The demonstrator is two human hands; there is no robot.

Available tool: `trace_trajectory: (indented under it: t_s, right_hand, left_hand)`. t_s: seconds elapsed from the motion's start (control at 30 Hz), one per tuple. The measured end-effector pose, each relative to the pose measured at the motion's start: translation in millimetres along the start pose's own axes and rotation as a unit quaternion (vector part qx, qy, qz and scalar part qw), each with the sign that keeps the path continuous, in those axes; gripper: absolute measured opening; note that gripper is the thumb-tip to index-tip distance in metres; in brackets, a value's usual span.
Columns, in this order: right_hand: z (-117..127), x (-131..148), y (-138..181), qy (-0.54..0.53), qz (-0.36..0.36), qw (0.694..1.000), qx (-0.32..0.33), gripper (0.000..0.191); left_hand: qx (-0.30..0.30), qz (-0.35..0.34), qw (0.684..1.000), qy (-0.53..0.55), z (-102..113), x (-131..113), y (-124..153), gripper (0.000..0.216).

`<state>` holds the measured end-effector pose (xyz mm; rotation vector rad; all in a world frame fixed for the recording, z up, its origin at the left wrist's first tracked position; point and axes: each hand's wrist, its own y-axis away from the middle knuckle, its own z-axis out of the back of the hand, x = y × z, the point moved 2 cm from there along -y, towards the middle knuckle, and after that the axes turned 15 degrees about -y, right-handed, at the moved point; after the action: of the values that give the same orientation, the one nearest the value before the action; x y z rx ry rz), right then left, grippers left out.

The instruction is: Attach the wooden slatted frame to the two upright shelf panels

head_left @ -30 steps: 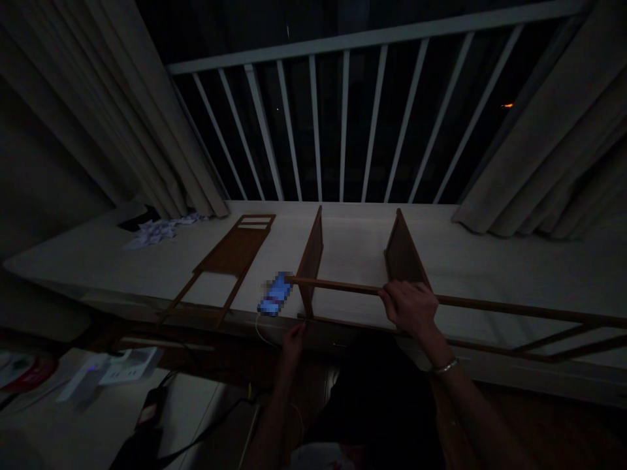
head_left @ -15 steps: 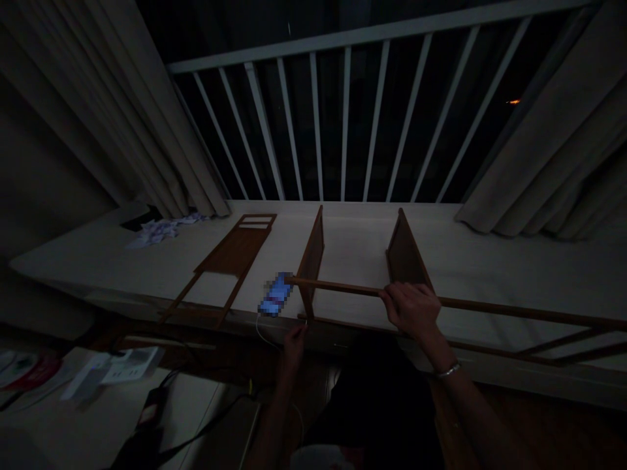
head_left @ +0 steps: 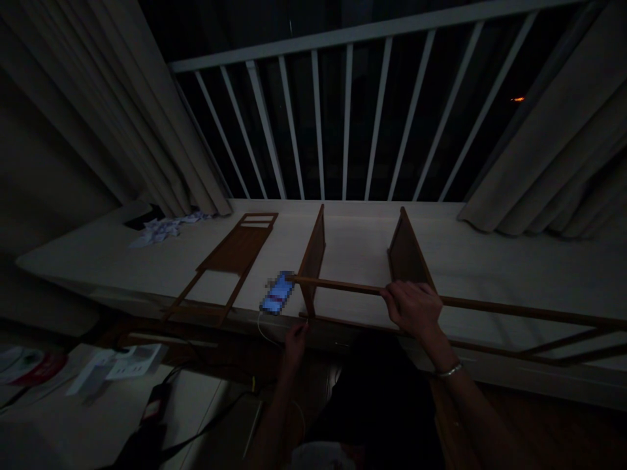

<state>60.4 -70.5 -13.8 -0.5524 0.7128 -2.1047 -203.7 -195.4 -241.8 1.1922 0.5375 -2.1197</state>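
Note:
A brown wooden frame (head_left: 353, 286) with long rails and two upright panels, the left panel (head_left: 313, 251) and the right panel (head_left: 407, 251), lies on its side along the pale ledge. My right hand (head_left: 415, 308) is closed around its upper rail near the right panel. Low at the left end of the lower rail (head_left: 353, 326), my left hand (head_left: 296, 341) has its fingers pinched together. A tiny pale glint shows at those fingertips, too small and dark to name. Close above that hand, a phone (head_left: 278, 294) with a blurred, lit screen lies on the ledge, a white cable attached.
Left on the ledge (head_left: 122, 267) lies another wooden frame piece (head_left: 230, 250), with crumpled paper or plastic (head_left: 159, 230) beyond. A white railing (head_left: 347, 124) and curtains (head_left: 543, 163) stand behind. At lower left, a table (head_left: 191, 398) bears a white box (head_left: 134, 365) and a black strap (head_left: 206, 427).
The view has shifted very slightly. Both hands keep nearly the same places on the wooden frame, and nothing has visibly been taken or let go.

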Motion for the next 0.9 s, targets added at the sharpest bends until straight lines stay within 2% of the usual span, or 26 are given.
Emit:
trace_trajectory:
  t_s: [0.4, 0.9]
  right_hand:
    - [1.7, 1.3, -1.1, -0.011, -0.002, 1.000, -0.009, 0.027]
    - [0.9, 0.8, 0.1, -0.002, -0.005, 1.000, 0.002, 0.025]
  left_hand:
    - [-0.014, 0.002, 1.000, 0.008, -2.8, 2.4, 0.6, 0.040]
    - [-0.002, -0.005, 1.000, 0.010, 0.2, 0.2, -0.1, 0.036]
